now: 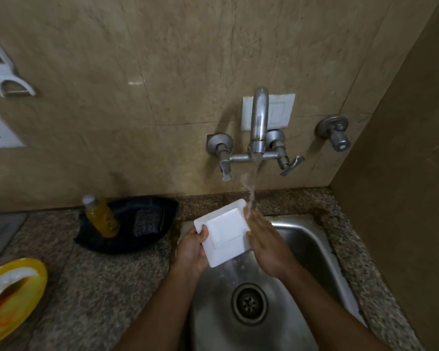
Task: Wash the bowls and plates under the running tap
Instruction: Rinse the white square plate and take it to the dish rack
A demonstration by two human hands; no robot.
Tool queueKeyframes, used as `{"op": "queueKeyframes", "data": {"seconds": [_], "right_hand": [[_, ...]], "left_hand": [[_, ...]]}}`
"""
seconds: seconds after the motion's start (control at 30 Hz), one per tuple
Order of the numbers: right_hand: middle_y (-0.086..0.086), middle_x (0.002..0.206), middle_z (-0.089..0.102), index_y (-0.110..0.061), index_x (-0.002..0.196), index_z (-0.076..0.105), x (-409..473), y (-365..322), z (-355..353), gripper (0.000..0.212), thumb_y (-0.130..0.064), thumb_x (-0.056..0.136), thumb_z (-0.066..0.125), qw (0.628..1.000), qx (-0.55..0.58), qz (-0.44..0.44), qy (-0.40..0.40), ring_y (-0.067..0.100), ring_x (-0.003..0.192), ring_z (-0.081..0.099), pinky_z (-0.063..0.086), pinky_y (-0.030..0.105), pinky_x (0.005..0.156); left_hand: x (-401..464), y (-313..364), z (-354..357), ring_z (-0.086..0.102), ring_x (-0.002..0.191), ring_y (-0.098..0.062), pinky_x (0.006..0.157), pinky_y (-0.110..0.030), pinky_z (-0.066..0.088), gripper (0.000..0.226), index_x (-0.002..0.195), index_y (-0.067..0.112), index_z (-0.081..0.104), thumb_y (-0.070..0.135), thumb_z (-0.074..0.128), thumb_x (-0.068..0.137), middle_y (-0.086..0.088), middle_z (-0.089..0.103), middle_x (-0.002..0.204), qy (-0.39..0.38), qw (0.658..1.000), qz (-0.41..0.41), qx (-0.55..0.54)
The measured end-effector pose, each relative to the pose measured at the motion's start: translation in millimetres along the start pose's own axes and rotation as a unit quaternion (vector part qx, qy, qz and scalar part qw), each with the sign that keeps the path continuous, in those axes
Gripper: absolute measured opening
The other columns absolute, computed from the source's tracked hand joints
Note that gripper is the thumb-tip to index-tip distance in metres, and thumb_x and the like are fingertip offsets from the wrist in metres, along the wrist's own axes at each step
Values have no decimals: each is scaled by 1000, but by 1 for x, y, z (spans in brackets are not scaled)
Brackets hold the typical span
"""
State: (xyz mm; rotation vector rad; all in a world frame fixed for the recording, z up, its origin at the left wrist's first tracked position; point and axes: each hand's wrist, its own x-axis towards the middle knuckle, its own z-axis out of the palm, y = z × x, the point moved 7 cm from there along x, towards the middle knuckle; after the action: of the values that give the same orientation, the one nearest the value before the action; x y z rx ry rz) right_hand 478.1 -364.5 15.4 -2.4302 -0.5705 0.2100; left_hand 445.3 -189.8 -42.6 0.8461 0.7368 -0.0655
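A white square bowl [224,230] is held upside down over the steel sink [312,239], its flat base facing up. My left hand [192,252] grips its left rim. My right hand [265,243] lies flat against its right side, fingers up by the far corner. Water runs from the wall tap [259,122] and lands on my right fingers and the bowl's far right corner. On the counter at the far left sits a dirty yellow plate [28,295] with a soiled white dish [0,287] on it.
A black tray [152,236] left of the sink holds a yellow soap bottle [103,219] and a dark scrub pad [147,221]. The drain [249,304] lies below my hands. A second valve [336,134] sticks out at the right. A peeler [9,79] hangs on the wall.
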Motion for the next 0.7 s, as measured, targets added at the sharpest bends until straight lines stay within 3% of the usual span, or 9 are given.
{"op": "queueKeyframes", "data": {"seconds": [0.2, 0.27, 0.33, 0.43, 0.53, 0.7], "right_hand": [[-5, 161, -14, -21, 156, -8, -17, 20, 4, 68, -53, 97, 10, 988, -131, 62, 46, 11, 148, -16, 1, 37, 123], [2, 162, -15, -16, 155, -9, -7, 15, -2, 72, -52, 97, 13, 986, -135, 77, 68, 16, 149, -16, 0, 39, 123], [6, 162, -16, -13, 155, -8, -3, 0, 0, 73, -51, 96, 13, 984, -165, 12, 62, 18, 149, -16, 0, 39, 123], [4, 162, -11, -14, 155, -4, -20, -8, 13, 69, -47, 99, 16, 978, -193, -78, 18, 15, 150, -13, 5, 39, 123], [1, 162, -15, -16, 155, -7, -18, -6, 12, 69, -46, 97, 14, 982, -174, -62, 34, 13, 149, -15, 2, 36, 123], [-3, 162, -9, -17, 156, 2, -23, -5, 7, 65, -40, 100, 23, 977, -175, -119, 22, 10, 150, -10, -3, 30, 121]], "left_hand": [[-6, 7, 32, 69, 91, -33, 73, -43, 56, 17, 111, 10, 65, 13, 56, 97, -12, 74, 101, -33, 995, 35, 82], [-5, -1, 43, 68, 95, -35, 75, -44, 56, 18, 112, 11, 64, 13, 58, 95, -13, 74, 105, -42, 995, 31, 91], [-2, -3, 51, 68, 96, -37, 80, -49, 56, 18, 111, 10, 66, 12, 58, 95, -15, 74, 104, -39, 995, 26, 84], [1, -8, 58, 68, 99, -38, 89, -53, 54, 21, 113, 6, 67, 8, 58, 94, -17, 74, 104, -43, 994, 28, 100], [3, -13, 62, 69, 100, -37, 95, -55, 51, 21, 112, 5, 67, 6, 57, 93, -17, 74, 105, -38, 994, 28, 101], [4, -17, 65, 69, 100, -36, 93, -52, 52, 22, 113, 5, 66, 6, 55, 95, -17, 73, 105, -49, 994, 16, 101]]}}
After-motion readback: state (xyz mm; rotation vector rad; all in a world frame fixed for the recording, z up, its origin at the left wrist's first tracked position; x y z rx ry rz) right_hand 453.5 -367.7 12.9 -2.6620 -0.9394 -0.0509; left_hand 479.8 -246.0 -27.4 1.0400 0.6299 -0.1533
